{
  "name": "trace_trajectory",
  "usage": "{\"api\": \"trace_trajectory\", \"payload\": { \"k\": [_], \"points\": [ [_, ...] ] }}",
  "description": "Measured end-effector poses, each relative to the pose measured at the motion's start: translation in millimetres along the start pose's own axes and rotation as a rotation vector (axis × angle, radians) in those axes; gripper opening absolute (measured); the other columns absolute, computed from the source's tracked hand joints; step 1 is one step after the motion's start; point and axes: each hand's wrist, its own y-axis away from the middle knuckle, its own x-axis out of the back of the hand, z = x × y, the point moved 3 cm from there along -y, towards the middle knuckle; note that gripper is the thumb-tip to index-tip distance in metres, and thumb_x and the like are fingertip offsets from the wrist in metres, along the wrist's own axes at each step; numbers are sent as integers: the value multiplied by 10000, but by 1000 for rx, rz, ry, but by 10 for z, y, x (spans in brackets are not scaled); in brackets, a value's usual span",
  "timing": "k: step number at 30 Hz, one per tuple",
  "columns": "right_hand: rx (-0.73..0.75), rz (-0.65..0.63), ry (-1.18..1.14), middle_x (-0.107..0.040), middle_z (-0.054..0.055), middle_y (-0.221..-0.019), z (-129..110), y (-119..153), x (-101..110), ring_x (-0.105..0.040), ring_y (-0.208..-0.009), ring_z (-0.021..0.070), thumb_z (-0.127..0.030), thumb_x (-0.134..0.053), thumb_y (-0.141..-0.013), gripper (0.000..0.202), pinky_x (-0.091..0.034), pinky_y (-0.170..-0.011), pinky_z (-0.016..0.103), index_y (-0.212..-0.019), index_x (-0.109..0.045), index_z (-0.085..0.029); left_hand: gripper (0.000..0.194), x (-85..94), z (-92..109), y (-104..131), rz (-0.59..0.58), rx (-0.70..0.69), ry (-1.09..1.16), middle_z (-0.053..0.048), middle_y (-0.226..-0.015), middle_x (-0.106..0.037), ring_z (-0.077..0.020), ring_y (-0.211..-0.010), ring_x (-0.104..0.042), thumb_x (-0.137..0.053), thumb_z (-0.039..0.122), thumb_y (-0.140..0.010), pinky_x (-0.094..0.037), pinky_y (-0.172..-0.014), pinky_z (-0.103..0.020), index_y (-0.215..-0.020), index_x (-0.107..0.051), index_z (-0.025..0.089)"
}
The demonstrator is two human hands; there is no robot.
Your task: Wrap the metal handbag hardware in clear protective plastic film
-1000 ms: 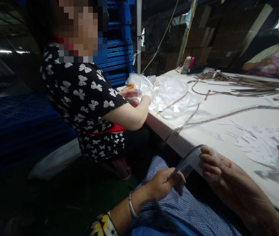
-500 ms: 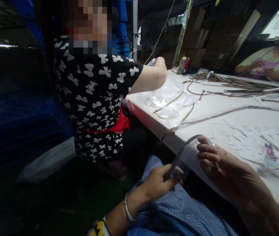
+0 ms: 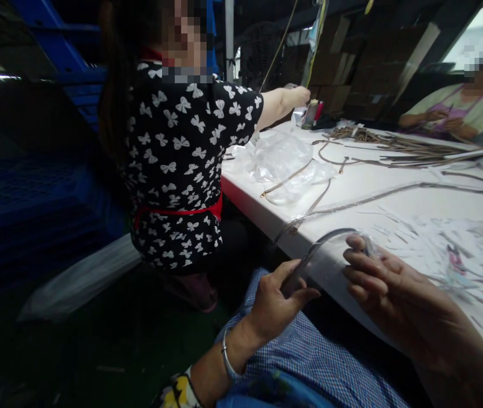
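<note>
A thin dark strap (image 3: 323, 240), partly wrapped in clear plastic, bends in an arc between my two hands. My left hand (image 3: 276, 296) grips its lower end, thumb stretched out alongside. The upper end runs into the curled fingers of my right hand (image 3: 388, 277), which holds it beside the table edge. Some of that end is hidden by the fingers. Just beyond lies another long strap (image 3: 369, 199) in clear plastic, reaching over the edge of the white table (image 3: 398, 314).
Crumpled clear plastic bags (image 3: 282, 153) and a pile of brown straps (image 3: 411, 147) lie farther back. White scraps surround pink-handled snips (image 3: 456, 262) at right. A co-worker in a bow-print top (image 3: 182, 153) stands at left; another person (image 3: 454, 116) sits across the table.
The standing co-worker's arm has stretched out over the table toward the bottles. My hands still hold the strap; my left hand has risen slightly and its thumb now points outward.
</note>
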Motion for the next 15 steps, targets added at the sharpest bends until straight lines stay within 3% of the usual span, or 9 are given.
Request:
{"api": "trace_trajectory", "payload": {
  "k": [3,8,12,15],
  "points": [
    [16,27,-6,-652,-37,-693,-10,-1,37,-637,-572,87,-106,-806,-669,370,-620,-647,161,-1000,-707,-239,329,-21,11,7,-51,57,59,0,-656,-625,-104,-559,-573,-557,439,-905,-457,-557,-209,-1021,-664,151],
    [37,40,-23,-666,-46,-742,24,0,126,-650,-607,72,-112,-814,-664,386,-615,-663,145,-1015,-696,-223,319,31,8,24,-90,-21,-41,-75,-885,-707,-150,-804,-651,-484,374,-957,-497,-761,-251,-992,-706,148],
    [121,85,0,-691,-60,-774,39,-31,224,-673,-639,63,-128,-834,-643,418,-594,-685,103,-1023,-693,-230,378,41,-165,40,-218,157,164,-52,-736,-662,-99,-553,-581,-496,433,-939,-462,-550,-208,-1024,-687,118],
    [241,162,54,-729,-44,-863,76,-127,321,-705,-728,74,-190,-805,-705,293,-578,-752,99,-976,-706,-233,393,18,-279,106,-258,238,269,-35,-685,-628,-66,-470,-511,-533,455,-914,-393,-471,-179,-985,-676,96]
  ]
}}
